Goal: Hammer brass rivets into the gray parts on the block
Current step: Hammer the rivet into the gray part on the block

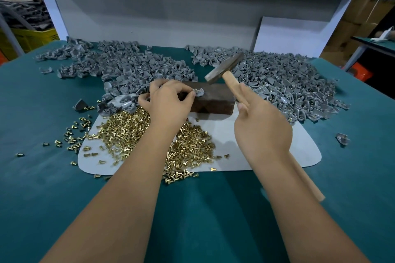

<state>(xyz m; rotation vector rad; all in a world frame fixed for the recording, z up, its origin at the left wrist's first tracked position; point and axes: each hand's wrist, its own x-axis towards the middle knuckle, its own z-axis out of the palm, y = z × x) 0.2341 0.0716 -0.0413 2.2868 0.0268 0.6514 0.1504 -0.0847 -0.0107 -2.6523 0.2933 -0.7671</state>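
While the left hand [168, 100] pinches a small gray part [198, 92] against the top of the dark block [213, 102], the right hand [259, 126] grips a hammer [224, 68] by its wooden handle, head raised and tilted just above the block's far right side. The part sits at the block's left end, at the fingertips — pale gray, curved, with a rivet in it. Brass rivets [190, 147] lie heaped on a white sheet [299, 151] near the block, under the left wrist. Gray parts pile far left [119, 66] and right [288, 83] on the green table [203, 209].
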